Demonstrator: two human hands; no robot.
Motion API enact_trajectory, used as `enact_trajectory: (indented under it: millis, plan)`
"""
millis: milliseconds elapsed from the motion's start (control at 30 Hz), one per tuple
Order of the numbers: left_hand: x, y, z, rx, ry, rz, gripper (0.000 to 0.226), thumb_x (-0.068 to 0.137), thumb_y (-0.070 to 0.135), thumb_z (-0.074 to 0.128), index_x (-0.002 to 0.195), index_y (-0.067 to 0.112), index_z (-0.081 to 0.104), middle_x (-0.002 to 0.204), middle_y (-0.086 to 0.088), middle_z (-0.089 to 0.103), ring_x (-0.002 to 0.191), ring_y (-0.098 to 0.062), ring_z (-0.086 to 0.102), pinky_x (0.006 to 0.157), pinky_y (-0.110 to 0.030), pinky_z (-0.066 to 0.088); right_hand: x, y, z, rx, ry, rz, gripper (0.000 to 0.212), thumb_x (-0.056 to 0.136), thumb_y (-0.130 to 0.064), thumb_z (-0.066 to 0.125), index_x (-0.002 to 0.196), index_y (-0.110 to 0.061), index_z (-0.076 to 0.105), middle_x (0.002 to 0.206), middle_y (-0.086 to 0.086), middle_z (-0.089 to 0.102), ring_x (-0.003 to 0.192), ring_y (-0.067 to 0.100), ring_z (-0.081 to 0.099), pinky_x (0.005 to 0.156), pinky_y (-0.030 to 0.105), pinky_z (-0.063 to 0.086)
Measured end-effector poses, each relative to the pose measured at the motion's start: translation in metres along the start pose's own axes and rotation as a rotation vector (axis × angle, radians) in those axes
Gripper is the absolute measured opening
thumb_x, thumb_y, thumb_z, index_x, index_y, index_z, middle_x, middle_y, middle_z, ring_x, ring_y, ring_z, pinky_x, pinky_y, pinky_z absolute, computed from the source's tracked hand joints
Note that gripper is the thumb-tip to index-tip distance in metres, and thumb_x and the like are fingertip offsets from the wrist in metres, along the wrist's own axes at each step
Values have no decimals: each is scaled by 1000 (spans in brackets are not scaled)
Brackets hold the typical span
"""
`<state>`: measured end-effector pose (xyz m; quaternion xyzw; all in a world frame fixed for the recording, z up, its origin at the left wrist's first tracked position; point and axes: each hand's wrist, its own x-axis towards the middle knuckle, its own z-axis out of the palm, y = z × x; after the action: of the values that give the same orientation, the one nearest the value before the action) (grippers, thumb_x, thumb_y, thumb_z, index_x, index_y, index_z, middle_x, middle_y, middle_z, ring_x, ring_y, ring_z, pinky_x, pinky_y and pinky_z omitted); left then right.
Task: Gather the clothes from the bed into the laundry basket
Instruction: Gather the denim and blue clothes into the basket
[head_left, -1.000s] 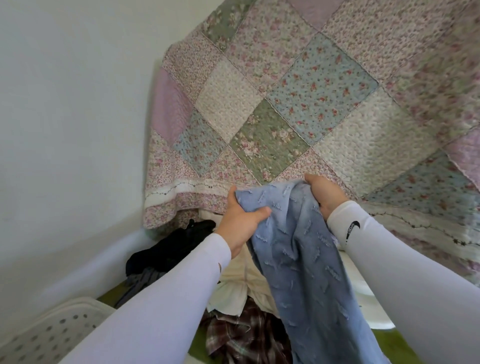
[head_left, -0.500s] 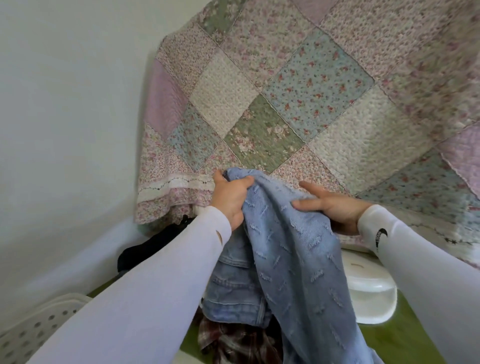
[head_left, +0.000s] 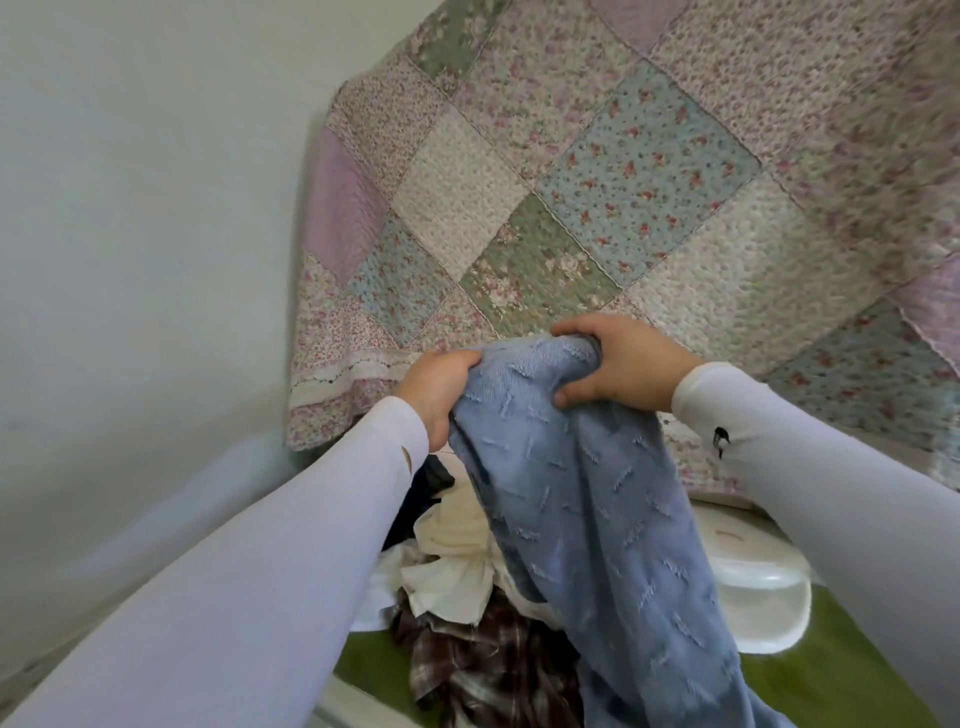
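Note:
Both hands hold up a pair of light-blue distressed jeans (head_left: 582, 499) in front of the bed. My left hand (head_left: 436, 389) grips the top left of the denim, and my right hand (head_left: 618, 364) clamps the top right fold. The jeans hang down toward the bottom right. Under them lies a pile of clothes: a cream garment (head_left: 452, 561), a dark plaid shirt (head_left: 478, 670) and something dark (head_left: 421, 493) behind my left sleeve. The laundry basket is out of the frame.
A floral patchwork quilt (head_left: 597, 197) covers the bed ahead and to the right. A plain white wall (head_left: 145, 218) fills the left side. A white plastic object (head_left: 748, 582) sits on a green surface (head_left: 821, 680) at the lower right.
My right hand went from an open touch on the denim to a firm grip beside my left hand. The jeans are bunched tighter, and the cream garment under them shows again.

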<state>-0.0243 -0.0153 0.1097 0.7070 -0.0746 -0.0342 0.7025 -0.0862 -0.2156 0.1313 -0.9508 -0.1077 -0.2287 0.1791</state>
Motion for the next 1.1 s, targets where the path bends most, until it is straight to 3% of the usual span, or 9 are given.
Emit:
enact_trajectory:
  millis: [100, 233, 333, 433, 567, 700, 833, 933, 1100]
  plan:
    - [-3, 4, -1, 28, -4, -24, 35, 97, 40, 57, 107, 10, 73, 99, -17, 77, 83, -31, 73, 79, -43, 60, 4, -6, 1, -46, 172, -40, 22, 75, -40, 79, 87, -31, 62, 83, -12, 60, 87, 21, 61, 71, 28, 40]
    - [-8, 8, -6, 197, 36, 84, 69, 82, 75, 47, 114, 19, 71, 108, -13, 75, 101, -36, 70, 95, -53, 54, 7, -6, 8, 102, 301, -2, 20, 84, -38, 71, 73, -34, 55, 75, -9, 56, 80, 22, 54, 63, 31, 37]
    - [-14, 0, -18, 326, 136, 396, 63, 70, 92, 39, 93, 43, 69, 100, 19, 69, 105, -13, 65, 95, -40, 44, 11, -2, 4, 130, 360, 48, 17, 83, -47, 68, 77, -36, 57, 90, 2, 54, 96, 23, 39, 77, 35, 37]
    - [-13, -13, -24, 97, -141, 407, 81, 54, 95, 55, 124, 55, 57, 122, 30, 61, 111, 8, 55, 110, -43, 32, 18, -2, -1, 60, 358, 122, 24, 79, -57, 67, 90, -36, 63, 121, 11, 43, 117, 30, 31, 101, 46, 36]
    - [-8, -43, -21, -176, -389, 281, 143, 37, 80, 81, 157, 34, 18, 154, 1, 45, 138, -21, 46, 117, -51, 33, 23, -9, 3, 187, 391, 106, 20, 77, -55, 71, 87, -40, 62, 140, 10, 28, 136, 31, 22, 115, 42, 27]
    - [-12, -76, -18, -38, -473, 229, 132, 43, 73, 86, 152, 28, 27, 145, 7, 54, 133, -11, 51, 115, -41, 38, 24, -13, 12, 334, 459, 143, 16, 78, -53, 70, 72, -43, 60, 128, 8, 46, 126, 23, 32, 98, 29, 34]
    - [-16, -94, 3, 87, -377, 273, 98, 57, 31, 94, 139, 25, 39, 122, 18, 66, 105, 9, 64, 93, -18, 53, 29, -32, 21, 523, 532, 126, 30, 76, -45, 75, 57, -34, 55, 70, 2, 61, 68, 18, 57, 63, 30, 46]
    - [-12, -96, 17, -29, -240, 339, 83, 47, 29, 96, 118, 34, 52, 107, 21, 74, 102, 1, 69, 83, -17, 56, 31, -48, 29, 724, 487, 161, 19, 77, -42, 76, 70, -27, 67, 74, -2, 71, 67, 16, 67, 64, 33, 53]
    - [-6, -94, 23, -90, -103, 345, 95, 48, 23, 97, 131, 19, 51, 121, 2, 71, 112, -15, 67, 103, -43, 51, 32, -50, 33, 1123, 258, 302, 31, 83, -40, 73, 99, -13, 69, 88, 11, 77, 73, 26, 72, 70, 40, 61]
